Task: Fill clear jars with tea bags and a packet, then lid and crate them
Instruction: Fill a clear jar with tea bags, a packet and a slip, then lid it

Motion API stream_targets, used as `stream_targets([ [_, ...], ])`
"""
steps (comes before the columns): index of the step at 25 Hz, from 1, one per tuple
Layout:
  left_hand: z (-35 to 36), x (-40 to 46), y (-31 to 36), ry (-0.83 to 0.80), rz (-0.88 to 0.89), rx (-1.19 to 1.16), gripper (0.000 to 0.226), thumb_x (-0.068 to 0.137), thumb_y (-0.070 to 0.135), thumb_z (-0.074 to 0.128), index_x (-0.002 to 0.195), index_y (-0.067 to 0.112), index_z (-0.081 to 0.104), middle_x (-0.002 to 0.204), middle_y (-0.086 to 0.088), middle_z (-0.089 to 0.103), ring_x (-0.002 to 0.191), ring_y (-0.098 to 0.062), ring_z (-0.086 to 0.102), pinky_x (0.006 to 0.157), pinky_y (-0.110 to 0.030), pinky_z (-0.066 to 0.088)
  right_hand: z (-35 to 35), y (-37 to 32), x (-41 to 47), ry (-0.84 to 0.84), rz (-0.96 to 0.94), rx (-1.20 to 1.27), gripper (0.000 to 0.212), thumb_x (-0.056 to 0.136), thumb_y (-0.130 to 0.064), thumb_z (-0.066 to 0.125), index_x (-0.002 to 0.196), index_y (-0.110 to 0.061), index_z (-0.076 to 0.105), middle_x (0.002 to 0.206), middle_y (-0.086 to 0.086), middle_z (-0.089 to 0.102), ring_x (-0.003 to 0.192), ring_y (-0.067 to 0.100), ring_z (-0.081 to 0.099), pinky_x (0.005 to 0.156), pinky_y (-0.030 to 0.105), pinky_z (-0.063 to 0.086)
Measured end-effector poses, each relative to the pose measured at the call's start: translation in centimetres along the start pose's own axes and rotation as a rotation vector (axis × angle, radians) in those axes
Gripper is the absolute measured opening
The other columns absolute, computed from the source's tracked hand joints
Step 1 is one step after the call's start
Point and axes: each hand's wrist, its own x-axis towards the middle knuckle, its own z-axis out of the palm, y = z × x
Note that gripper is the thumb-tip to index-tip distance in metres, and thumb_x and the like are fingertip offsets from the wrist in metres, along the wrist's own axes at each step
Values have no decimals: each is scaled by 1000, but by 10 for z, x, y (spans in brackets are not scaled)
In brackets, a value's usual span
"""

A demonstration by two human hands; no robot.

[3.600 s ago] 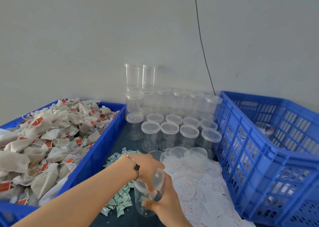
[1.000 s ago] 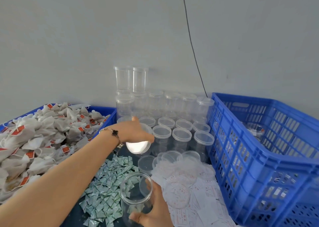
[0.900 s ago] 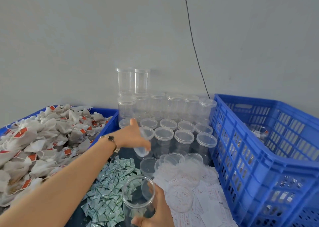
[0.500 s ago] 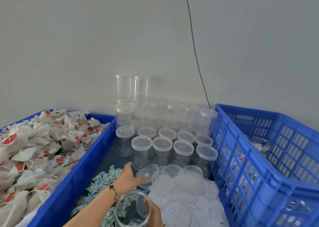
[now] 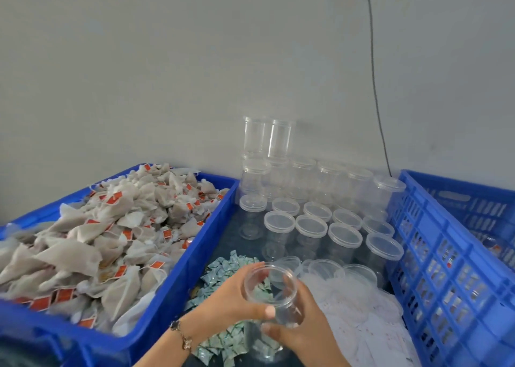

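Both hands are on one open clear jar (image 5: 271,297) low in the middle of the view: the left hand (image 5: 234,299) curls around its rim from the left side, thumb in front, and the right hand (image 5: 303,336) wraps the body of the jar from the right and below. The jar has no lid, and through its wall one sees the small green packets (image 5: 223,269) that lie in a heap on the dark table (image 5: 231,232) behind and under it. A bracelet (image 5: 182,336) sits on the left wrist. At the left a blue crate (image 5: 178,288) is heaped with tea bags (image 5: 97,238); their tags are red-orange, but any writing on them is too small to read. Behind the jar stand rows of lidded jars (image 5: 312,230), with two more stacked on top near the wall, and some loose lids (image 5: 326,269) lie just before them. White paper labels (image 5: 359,319) are spread at the right, with faint red print that I cannot read. A second blue crate (image 5: 434,269) stands at the far right.
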Motion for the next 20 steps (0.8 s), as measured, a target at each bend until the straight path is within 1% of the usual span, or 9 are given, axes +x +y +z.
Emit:
stream_targets([
  [2,-12,-5,9,45,61,118,102,43,61,87,130,31,43,130,17,55,122,0,50,103,-21,41,0,-7,9,0,36,-107,75,62,-25,84,111,-59,39,114,-38,44,108,-25,41,84,4,39],
  [4,-26,-6,15,134,33,166,108,38,69,83,130,33,42,132,17,50,120,-1,51,103,-27,44,-3,-17,27,-71,50,-229,79,64,-20,82,119,-55,37,120,-34,41,115,-16,42,92,10,41],
  [6,-29,-8,9,302,-34,222,106,40,69,82,130,34,40,130,18,48,114,2,49,96,-21,43,-9,-28,58,-98,73,-342,80,73,-1,66,135,-40,34,132,-16,41,125,3,41,102,25,40],
  [8,-22,-12,-2,513,-82,227,107,45,66,81,136,34,36,127,22,44,111,3,43,90,-17,36,-14,-42,95,15,61,-405,71,79,14,46,138,-23,38,134,-1,48,123,12,46,97,25,40],
  [10,-14,-8,-9,637,-137,192,110,49,63,81,142,32,29,133,20,38,114,1,39,91,-19,34,-5,-64,135,60,-16,-448,58,83,11,45,134,-17,47,128,3,55,113,14,52,91,22,40],
  [13,-15,6,-15,694,-220,142,116,57,59,81,149,29,17,148,15,27,129,-6,35,102,-26,34,30,-89,198,-22,-134,-541,44,89,1,47,130,-16,52,121,2,59,111,16,56,86,21,42],
  [15,-17,17,-23,704,-210,90,120,55,61,81,150,28,15,149,16,26,135,-7,31,105,-28,32,58,-91,232,-59,-139,-545,43,92,-2,45,132,-15,49,125,4,58,109,18,56,80,22,45],
  [17,-19,24,-30,699,-177,31,123,47,63,79,148,29,18,144,19,29,133,-7,32,103,-26,32,82,-82,261,-102,-82,-537,45,93,-1,44,136,-15,45,128,8,55,104,20,57,74,25,48],
  [20,-24,33,-41,660,-148,127,95,61,44,76,141,30,27,141,11,39,125,-8,44,99,-18,38,109,-64,295,-181,-58,-677,40,93,-2,43,132,-12,47,118,11,57,89,22,57,67,30,48],
])
